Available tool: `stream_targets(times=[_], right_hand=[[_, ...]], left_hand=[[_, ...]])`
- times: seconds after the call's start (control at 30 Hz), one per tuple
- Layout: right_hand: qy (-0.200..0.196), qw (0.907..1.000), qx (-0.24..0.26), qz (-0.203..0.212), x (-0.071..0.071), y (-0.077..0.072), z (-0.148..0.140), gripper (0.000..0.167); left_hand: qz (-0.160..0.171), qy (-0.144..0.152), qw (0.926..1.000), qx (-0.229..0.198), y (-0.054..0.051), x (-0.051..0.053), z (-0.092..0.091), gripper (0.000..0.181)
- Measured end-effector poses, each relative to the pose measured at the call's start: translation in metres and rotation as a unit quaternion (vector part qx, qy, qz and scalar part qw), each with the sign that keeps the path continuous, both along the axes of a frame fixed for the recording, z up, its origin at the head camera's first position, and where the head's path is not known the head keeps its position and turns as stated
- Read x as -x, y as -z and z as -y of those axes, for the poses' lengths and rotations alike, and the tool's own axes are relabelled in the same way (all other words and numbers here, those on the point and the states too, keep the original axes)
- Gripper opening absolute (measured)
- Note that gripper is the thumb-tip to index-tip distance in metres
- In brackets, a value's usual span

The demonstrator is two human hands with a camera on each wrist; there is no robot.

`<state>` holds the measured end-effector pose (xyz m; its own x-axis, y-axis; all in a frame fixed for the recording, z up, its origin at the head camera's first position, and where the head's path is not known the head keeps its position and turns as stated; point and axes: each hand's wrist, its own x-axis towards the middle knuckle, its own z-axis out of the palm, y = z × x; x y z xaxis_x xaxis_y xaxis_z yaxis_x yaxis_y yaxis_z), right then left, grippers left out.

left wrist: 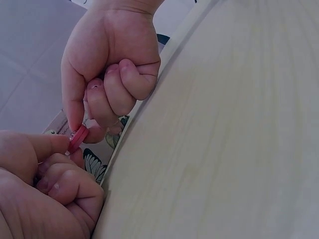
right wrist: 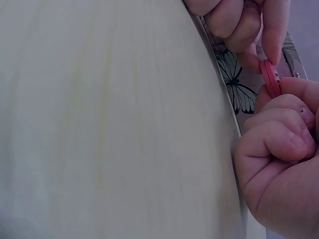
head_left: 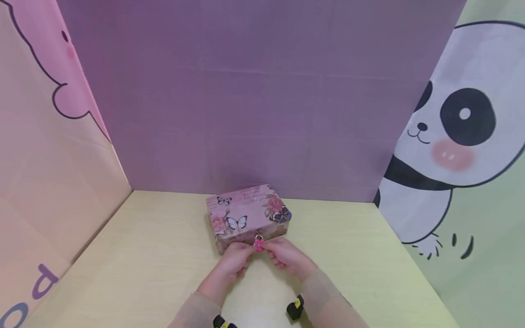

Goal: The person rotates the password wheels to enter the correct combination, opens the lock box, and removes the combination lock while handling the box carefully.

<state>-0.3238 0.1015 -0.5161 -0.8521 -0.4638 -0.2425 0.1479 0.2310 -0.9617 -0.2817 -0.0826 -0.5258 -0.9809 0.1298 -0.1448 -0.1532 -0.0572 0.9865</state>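
A pink box printed with butterflies and roses sits on the table, its lid down. At its front hangs a small pink padlock, its shackle through the clasp. My left hand pinches the padlock's left side between thumb and forefinger. From the other side, my right hand pinches it the same way. In the left wrist view the padlock appears edge-on between both sets of fingertips. The right wrist view shows the padlock close to the box's butterfly-printed front. The other fingers of both hands are curled in.
The pale wooden table extends around the box on all sides. A purple backdrop rises just behind it. Printed panels stand to the left and right, the right one with a panda.
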Motion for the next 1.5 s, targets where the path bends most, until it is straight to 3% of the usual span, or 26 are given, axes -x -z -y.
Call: stream_targets(times=[0.33, 0.5, 0.8, 1.23, 1.5], right_hand=[[0.01, 0.9997, -0.019, -0.006, -0.001, -0.005, -0.003, 0.035], [0.024, 0.9995, -0.02, 0.0, 0.001, -0.009, -0.008, 0.029], [0.044, 0.9989, -0.017, 0.004, 0.001, -0.016, -0.025, 0.029], [0.03, 0.9994, -0.013, -0.01, -0.001, -0.019, -0.027, 0.029], [0.012, 0.9996, -0.009, -0.025, -0.003, -0.015, -0.02, 0.038]], left_hand=[[-0.032, -0.014, 0.9987, 0.037, 0.002, 0.001, 0.001, 0.026], [-0.033, -0.017, 0.9984, 0.043, 0.004, 0.002, 0.001, 0.025], [-0.025, -0.025, 0.9978, 0.055, -0.002, -0.003, -0.002, 0.024], [-0.015, -0.014, 0.9984, 0.053, -0.007, -0.007, -0.003, 0.027], [-0.014, -0.012, 0.9987, 0.048, -0.006, -0.007, -0.003, 0.028]])
